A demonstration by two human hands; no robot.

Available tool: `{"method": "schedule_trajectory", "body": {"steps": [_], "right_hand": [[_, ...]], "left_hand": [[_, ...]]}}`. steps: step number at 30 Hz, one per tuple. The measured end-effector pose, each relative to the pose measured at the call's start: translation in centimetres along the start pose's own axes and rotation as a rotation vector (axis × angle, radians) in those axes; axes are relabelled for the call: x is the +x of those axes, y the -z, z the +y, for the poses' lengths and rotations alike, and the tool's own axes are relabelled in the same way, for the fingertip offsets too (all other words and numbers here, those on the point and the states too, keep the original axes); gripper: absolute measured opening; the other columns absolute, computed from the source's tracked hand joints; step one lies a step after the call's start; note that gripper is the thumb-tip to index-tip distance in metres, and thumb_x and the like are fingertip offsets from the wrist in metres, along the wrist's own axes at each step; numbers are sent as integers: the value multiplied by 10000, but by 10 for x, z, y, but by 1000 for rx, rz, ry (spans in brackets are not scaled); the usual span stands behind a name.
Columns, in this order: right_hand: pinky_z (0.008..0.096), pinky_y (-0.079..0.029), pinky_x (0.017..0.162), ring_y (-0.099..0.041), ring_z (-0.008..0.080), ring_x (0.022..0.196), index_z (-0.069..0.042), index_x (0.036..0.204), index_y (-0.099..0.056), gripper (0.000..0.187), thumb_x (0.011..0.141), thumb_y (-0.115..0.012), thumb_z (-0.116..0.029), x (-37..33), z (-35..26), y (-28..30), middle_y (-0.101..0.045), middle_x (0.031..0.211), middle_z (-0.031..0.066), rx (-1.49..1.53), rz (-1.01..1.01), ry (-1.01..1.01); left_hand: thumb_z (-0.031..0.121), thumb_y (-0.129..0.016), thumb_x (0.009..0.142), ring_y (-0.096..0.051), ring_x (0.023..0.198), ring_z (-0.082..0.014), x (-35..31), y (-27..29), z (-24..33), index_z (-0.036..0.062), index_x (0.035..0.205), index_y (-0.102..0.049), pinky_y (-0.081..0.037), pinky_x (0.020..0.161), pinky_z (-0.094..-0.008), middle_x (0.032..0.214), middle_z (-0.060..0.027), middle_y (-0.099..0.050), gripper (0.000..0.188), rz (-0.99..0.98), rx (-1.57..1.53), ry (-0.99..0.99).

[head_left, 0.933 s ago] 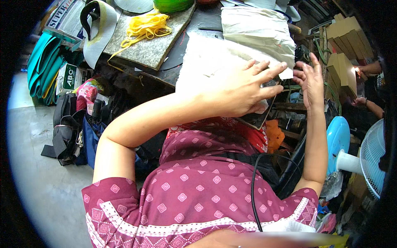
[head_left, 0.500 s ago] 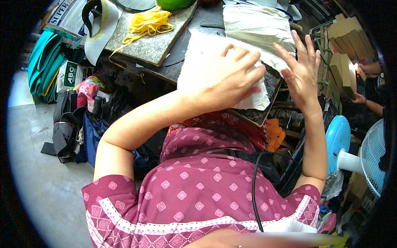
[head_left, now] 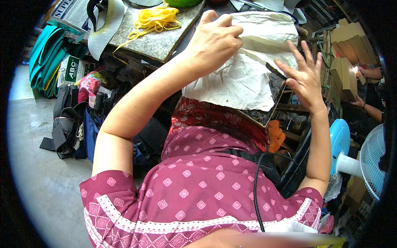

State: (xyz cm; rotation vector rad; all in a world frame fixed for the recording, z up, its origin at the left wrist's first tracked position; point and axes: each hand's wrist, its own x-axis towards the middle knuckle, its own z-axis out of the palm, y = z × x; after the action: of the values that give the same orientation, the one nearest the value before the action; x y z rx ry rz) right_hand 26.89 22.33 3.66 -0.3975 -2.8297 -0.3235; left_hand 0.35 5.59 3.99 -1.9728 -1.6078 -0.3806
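A wrinkled white sheet, cloth or paper, lies over a dark board at my lap. Beyond it, another creased off-white sheet is spread out. My left hand is over the far left part of the nearer sheet, its fingers curled inward; whatever they may hold is hidden. With fingers spread, my right hand hovers by the right edge of the sheets and holds nothing.
Yellow cord lies bundled on a stone slab at the far left. Black bags sit on the floor at left. On the right are a fan and stacked tan blocks, with another person's hands beside them.
My left hand has moved up and left, off the near part of the white sheet, uncovering it. My right hand has shifted slightly down, fingers still spread.
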Motion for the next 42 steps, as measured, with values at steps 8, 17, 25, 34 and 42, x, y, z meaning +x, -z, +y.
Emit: {"method": "schedule_trajectory", "body": {"steps": [8, 17, 25, 34, 42], "right_hand": [[572, -146, 1151, -311, 361, 1410, -194, 1022, -717, 665, 1006, -207, -621, 8, 1, 9, -479, 1460, 110, 318, 412, -193], [593, 28, 1173, -99, 273, 1509, -341, 1300, -634, 606, 950, -269, -675, 33, -65, -6, -251, 1610, 17, 29, 88, -32], [661, -29, 1143, -124, 308, 1499, -350, 1379, -557, 570, 960, -311, -649, -23, -12, -12, -265, 1603, 45, -170, 49, -177], [691, -75, 1123, -165, 353, 1482, -278, 1372, -575, 725, 947, -181, -714, -36, -13, -9, -271, 1594, 92, -48, 150, -323], [520, -158, 1161, -288, 372, 1422, -218, 1341, -614, 662, 1007, -204, -615, -38, 13, -7, -390, 1523, 146, 351, 151, -549]], "left_hand": [[170, -651, 727, -558, 893, -167, 2, 14, 5, 167, 738, -647, -374, 964, -417, 815, 26, -541, 12, 134, -54, -46], [204, -678, 713, -544, 918, -125, 1, 21, 16, 191, 739, -698, -324, 1083, -461, 856, 73, -547, 35, 77, -102, -165], [167, -652, 757, -546, 862, -131, 2, 17, 0, 196, 764, -692, -317, 1067, -457, 796, 66, -526, 50, 106, -26, -106], [158, -742, 712, -567, 912, -156, 1, 25, -5, 177, 834, -679, -345, 1043, -436, 858, 38, -562, 138, 94, -53, -65], [164, -704, 769, -560, 870, -201, -2, 28, -9, 146, 818, -637, -395, 968, -424, 837, 3, -558, 84, 118, -93, 0]]}}
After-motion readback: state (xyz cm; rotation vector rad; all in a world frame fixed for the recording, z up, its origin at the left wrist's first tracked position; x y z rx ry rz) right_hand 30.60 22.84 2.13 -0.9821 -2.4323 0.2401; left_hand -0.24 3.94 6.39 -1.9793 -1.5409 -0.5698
